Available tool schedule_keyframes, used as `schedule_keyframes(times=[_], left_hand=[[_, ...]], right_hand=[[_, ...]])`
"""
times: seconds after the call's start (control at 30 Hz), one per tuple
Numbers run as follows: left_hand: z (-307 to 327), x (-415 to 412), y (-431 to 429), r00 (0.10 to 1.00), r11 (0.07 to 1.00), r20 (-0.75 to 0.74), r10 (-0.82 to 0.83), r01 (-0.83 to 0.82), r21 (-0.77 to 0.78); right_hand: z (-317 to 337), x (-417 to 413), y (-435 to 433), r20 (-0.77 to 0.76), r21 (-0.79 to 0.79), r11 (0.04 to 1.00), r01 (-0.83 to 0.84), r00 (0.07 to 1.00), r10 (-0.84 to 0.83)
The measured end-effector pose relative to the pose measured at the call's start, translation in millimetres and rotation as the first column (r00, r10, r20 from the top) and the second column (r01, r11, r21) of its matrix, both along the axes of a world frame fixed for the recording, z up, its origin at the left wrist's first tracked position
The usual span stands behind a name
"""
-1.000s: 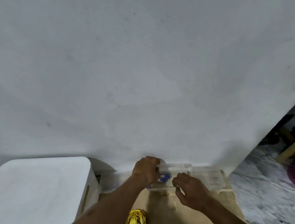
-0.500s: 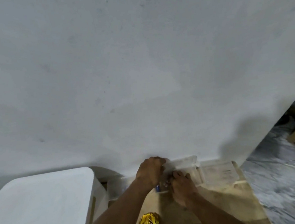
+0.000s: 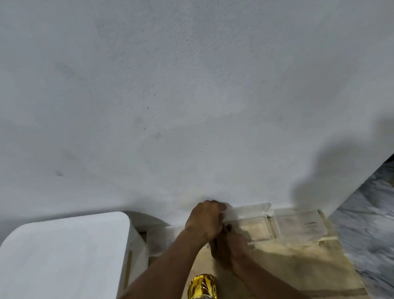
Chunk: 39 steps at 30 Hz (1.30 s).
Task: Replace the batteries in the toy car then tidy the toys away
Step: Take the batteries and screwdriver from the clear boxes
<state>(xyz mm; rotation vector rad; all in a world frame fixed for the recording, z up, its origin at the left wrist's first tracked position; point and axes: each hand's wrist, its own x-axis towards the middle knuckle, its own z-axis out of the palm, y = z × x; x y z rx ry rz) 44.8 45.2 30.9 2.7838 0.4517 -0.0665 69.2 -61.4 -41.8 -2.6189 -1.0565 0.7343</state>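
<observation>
A shiny gold toy car (image 3: 203,296) lies on the wooden table top (image 3: 297,271) at the bottom of the view, between my forearms. Against the wall sits a clear plastic box (image 3: 257,227) with its lid (image 3: 249,210) tilted up. My left hand (image 3: 205,220) grips the lid's left end with curled fingers. Just below it, my right hand (image 3: 230,244) is at the box's front left corner with its fingers bent inwards. What the right hand's fingers hold is hidden. No batteries show.
A second clear box (image 3: 300,223) sits to the right of the first, by the wall. A white rounded cabinet (image 3: 58,268) stands at the left. Marble floor (image 3: 389,239) lies beyond the table's right edge. A plain white wall (image 3: 186,90) fills most of the view.
The view shifted so the hands sit further right. My right hand moved in under my left at the box. The blue items seen in the box earlier are now covered.
</observation>
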Motion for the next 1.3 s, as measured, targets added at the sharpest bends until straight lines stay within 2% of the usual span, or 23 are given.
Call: schedule_keyframes(times=[0.33, 0.63, 0.83, 1.13, 1.3], left_hand=[[-0.6, -1.7, 1.2, 0.998, 0.999, 0.062, -0.034, 0.034, -0.008], [-3.5, -4.1, -0.4, 0.995, 1.000, 0.095, -0.007, 0.010, -0.024], [-6.1, -5.2, 0.9, 0.994, 1.000, 0.108, -0.018, 0.021, -0.024], [-10.9, -4.6, 4.3, 0.996, 1.000, 0.093, -0.013, 0.015, -0.017], [-13.5, -4.0, 4.8, 0.996, 1.000, 0.087, -0.010, 0.012, -0.025]], right_hand=[[8.1, 2.5, 1.7, 0.073, -0.062, 0.993, -0.099, 0.992, 0.103], [14.2, 7.7, 0.8, -0.078, 0.044, 0.999, -0.004, 0.997, 0.007], [11.9, 8.4, 0.2, -0.051, 0.017, 0.997, -0.077, 0.996, 0.077], [11.0, 8.6, 0.6, -0.015, 0.127, 0.992, 0.002, 1.000, 0.000], [11.9, 10.7, -7.0, 0.081, 0.277, 0.961, -0.016, 0.997, -0.007]])
